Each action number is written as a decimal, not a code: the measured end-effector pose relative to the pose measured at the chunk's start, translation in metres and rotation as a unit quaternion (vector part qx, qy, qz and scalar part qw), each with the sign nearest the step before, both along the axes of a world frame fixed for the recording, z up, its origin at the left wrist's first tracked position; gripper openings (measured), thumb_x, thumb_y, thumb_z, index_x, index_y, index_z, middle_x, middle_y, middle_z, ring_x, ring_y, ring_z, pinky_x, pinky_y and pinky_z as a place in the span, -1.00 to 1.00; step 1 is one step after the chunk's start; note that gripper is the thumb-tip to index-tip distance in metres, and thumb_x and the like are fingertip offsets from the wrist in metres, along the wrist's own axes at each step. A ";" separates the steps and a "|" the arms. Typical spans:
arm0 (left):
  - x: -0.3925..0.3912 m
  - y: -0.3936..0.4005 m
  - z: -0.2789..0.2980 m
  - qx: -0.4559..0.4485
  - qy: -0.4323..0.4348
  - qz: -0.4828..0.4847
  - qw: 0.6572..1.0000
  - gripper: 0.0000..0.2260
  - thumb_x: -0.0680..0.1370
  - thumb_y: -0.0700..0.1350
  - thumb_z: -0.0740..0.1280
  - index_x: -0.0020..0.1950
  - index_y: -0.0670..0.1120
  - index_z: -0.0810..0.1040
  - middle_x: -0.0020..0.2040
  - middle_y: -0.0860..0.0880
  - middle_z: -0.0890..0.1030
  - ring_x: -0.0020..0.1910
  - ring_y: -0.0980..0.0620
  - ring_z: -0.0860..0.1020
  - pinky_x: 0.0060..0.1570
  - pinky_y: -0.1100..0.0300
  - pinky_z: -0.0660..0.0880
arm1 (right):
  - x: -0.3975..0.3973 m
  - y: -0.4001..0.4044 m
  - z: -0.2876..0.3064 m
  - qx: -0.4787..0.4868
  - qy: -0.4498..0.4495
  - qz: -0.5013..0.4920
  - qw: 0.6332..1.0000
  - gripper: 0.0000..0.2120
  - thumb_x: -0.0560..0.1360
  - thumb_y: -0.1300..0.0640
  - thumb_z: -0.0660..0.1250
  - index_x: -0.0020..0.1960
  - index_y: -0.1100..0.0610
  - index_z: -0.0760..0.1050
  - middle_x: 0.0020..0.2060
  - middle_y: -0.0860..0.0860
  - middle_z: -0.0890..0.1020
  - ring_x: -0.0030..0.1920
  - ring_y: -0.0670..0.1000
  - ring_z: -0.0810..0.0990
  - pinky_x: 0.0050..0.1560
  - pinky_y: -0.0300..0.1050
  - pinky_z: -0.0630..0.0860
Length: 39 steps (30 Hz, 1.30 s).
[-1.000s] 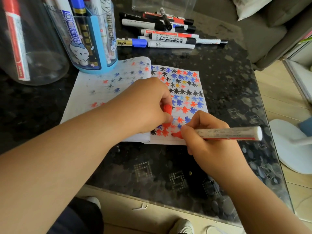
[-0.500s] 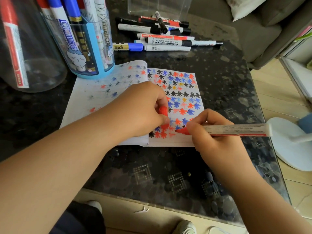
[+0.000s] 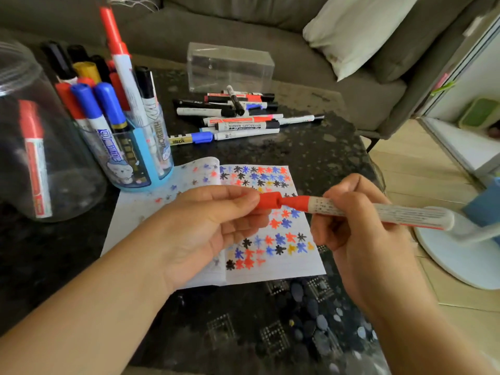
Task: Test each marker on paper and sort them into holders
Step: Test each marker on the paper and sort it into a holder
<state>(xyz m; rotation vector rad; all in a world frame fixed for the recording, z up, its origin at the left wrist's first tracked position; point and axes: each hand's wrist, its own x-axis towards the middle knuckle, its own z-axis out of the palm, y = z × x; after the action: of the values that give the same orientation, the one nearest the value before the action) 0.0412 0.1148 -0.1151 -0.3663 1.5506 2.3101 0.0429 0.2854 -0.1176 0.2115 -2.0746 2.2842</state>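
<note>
Step in hand, judged from the pic: recapping the red marker [image 3: 378, 212] so it can go into a holder. Left hand [image 3: 200, 228] pinches the red cap [image 3: 267, 200] at frame centre; right hand [image 3: 359, 234] is curled round the white barrel, which runs off toward the right edge. Cap mouth sits just at the marker's red neck, not yet seated as far as can be told.

To do it well: keep cap & barrel on one axis, push straight till it seats; a skewed push could crush the nib or smear ink on the fingers. Best to hold both above the paper [image 3: 270, 269] w/ its red, blue, black stars, centre of the frame, so a slip marks scrap paper, not the dark worktop [image 3: 311, 150].

Next call is likely the blue marker cup [image 3: 140, 163], upper left, already crowded, so the marker should go in cap-up in a gap. Clear jar [image 3: 67, 185] at far left holds one red marker. Untested pile [image 3: 232, 117] lies upper centre, before a clear box [image 3: 230, 66].
</note>
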 end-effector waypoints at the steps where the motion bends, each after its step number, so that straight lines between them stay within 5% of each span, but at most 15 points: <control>1: 0.002 0.002 0.001 -0.007 0.006 -0.010 1.000 -0.79 0.26 -0.21 0.36 -0.14 -0.20 0.61 -0.27 -0.14 0.68 -0.35 0.04 0.64 -0.17 0.20 0.59 | 0.000 -0.001 0.000 0.003 -0.002 0.007 1.000 -0.77 0.42 0.15 0.20 -0.41 0.03 0.37 -0.58 0.02 0.46 -0.49 0.01 0.36 -0.45 -0.21 0.30; 7: 0.010 0.007 0.006 -0.024 0.055 -0.055 0.997 -0.86 0.25 -0.18 0.37 -0.23 -0.17 0.63 -0.30 -0.15 0.67 -0.39 0.02 0.64 -0.31 0.25 0.59 | -0.005 -0.009 0.002 -0.025 0.014 -0.017 0.999 -0.65 0.44 0.16 0.27 -0.47 0.03 0.25 -0.57 -0.05 0.25 -0.52 -0.06 0.18 -0.48 -0.19 0.17; 13: 0.012 0.003 0.008 -0.019 0.086 -0.028 0.996 -0.92 0.22 -0.18 0.37 -0.34 -0.14 0.64 -0.37 -0.13 0.65 -0.42 0.03 0.63 -0.31 0.25 0.59 | -0.003 -0.025 0.001 -0.075 0.024 -0.019 0.997 -0.65 0.45 0.24 0.21 -0.43 0.04 0.17 -0.54 -0.04 0.23 -0.53 -0.11 0.26 -0.48 -0.20 0.23; 22: 0.007 -0.012 0.003 -0.060 0.079 -0.003 0.995 -0.83 0.29 -0.12 0.35 -0.16 -0.13 0.58 -0.34 -0.07 0.63 -0.38 0.07 0.59 -0.27 0.21 0.59 | -0.003 -0.030 -0.001 -0.057 -0.052 0.035 0.996 -0.70 0.44 -0.02 0.38 -0.37 0.06 0.36 -0.52 -0.05 0.35 -0.48 -0.11 0.28 -0.41 -0.21 0.26; 26: 0.008 -0.023 0.003 -0.054 0.071 0.046 0.995 -0.80 0.28 -0.11 0.36 -0.14 -0.14 0.57 -0.38 -0.04 0.61 -0.40 0.07 0.55 -0.32 0.22 0.57 | 0.000 -0.022 0.005 -0.101 -0.079 0.022 0.991 -0.71 0.37 -0.04 0.34 -0.15 0.19 0.43 -0.47 -0.03 0.35 -0.44 -0.11 0.30 -0.39 -0.26 0.32; 29: 0.010 -0.032 0.003 -0.112 0.081 0.057 0.989 -0.94 0.41 -0.14 0.37 -0.17 -0.10 0.60 -0.36 -0.01 0.62 -0.35 0.07 0.56 -0.22 0.16 0.56 | 0.003 -0.021 0.003 -0.084 -0.082 0.015 0.993 -0.74 0.33 -0.03 0.33 -0.18 0.18 0.49 -0.46 -0.02 0.43 -0.40 -0.10 0.36 -0.36 -0.26 0.38; 34: 0.010 -0.051 0.002 -0.383 0.173 0.064 0.905 -0.97 0.50 -0.05 0.36 -0.12 0.06 0.59 -0.22 0.12 0.61 -0.29 0.26 0.54 -0.33 0.39 0.41 | 0.017 -0.033 0.013 0.102 -0.031 -0.010 0.994 -0.71 0.37 -0.13 0.27 -0.20 0.08 0.59 -0.39 0.01 0.60 -0.38 -0.07 0.50 -0.26 -0.13 0.49; 39: 0.042 -0.095 0.044 -0.517 0.227 0.142 0.813 -0.91 0.50 -0.08 0.36 -0.01 0.01 0.55 -0.20 0.15 0.53 -0.16 0.17 0.53 -0.23 0.43 0.38 | 0.051 -0.069 0.042 0.179 0.047 0.068 0.980 -0.72 0.39 -0.09 0.19 0.01 -0.06 0.55 -0.24 -0.13 0.68 -0.28 -0.13 0.64 -0.27 -0.25 0.59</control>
<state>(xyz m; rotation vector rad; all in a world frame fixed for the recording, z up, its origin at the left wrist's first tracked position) 0.0836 0.0203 -0.0714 -0.2969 3.1183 1.5242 0.0940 0.2162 -0.0761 0.4787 -2.4735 1.8993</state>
